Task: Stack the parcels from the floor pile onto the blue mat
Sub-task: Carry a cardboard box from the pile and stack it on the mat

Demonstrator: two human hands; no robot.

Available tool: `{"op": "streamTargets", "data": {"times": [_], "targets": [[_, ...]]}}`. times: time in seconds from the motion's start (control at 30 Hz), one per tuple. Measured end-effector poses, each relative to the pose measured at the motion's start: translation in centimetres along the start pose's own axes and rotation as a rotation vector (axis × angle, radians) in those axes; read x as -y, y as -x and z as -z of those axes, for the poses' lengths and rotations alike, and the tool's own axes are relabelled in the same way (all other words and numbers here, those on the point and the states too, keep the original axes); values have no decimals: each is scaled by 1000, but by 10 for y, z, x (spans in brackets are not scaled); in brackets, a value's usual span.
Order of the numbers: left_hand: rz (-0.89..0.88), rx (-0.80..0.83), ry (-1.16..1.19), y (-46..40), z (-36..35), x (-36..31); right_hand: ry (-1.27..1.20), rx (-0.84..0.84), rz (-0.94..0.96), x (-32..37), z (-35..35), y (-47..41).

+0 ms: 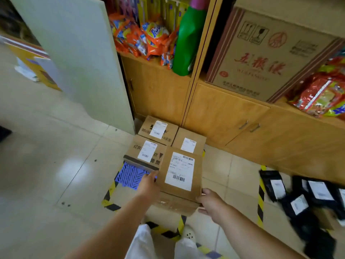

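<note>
Both hands hold the front parcel (180, 176), a stiff cardboard box w/ shipping label on top; left hand (148, 184) presses its left side w/ fingers fairly straight; right hand (210, 201) curls round the near right corner. Box sits over the blue mat's (130, 175) near right part, against three parcels (158, 130) already at the mat's far edge; black bagged parcels (298, 193) lie on the floor to the right. Looks rigid, prob. moderate wt; grip opposite sides low, keep level.
</note>
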State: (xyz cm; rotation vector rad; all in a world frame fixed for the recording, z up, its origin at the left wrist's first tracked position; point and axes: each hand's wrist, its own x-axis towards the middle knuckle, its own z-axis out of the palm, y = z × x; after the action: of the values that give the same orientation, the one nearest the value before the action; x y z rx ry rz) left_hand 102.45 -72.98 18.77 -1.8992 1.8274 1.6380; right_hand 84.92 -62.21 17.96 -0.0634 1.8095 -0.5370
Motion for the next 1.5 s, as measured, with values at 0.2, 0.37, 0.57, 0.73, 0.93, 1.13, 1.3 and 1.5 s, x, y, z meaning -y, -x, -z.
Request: {"op": "streamTargets", "data": {"times": [0.2,0.37,0.57,0.73,0.93,1.13,1.3,1.5], "targets": [[-53,97,-38,-51,16,21,-164,-52,-73,-3,-42,-31],[-29,114,-116,-102,5,44,-183,-91,-132,-19,-62,-86],[0,126,-238,-171,-39,78,-239,-124,-164,-35,-66,-165],[-26,98,-294,-234,-85,105,-312,-129,-191,-56,-70,-246],[11,37,-383,-315,-139,154,-367,-160,-200,-81,-82,-340],[47,59,-449,-363,-193,203,-296,-204,-220,-113,-85,-417],[87,79,-382,-373,-231,227,-341,-174,-246,-133,-82,-457],[73,121,-336,-389,-256,251,-327,-241,-153,-143,-77,-487]]}}
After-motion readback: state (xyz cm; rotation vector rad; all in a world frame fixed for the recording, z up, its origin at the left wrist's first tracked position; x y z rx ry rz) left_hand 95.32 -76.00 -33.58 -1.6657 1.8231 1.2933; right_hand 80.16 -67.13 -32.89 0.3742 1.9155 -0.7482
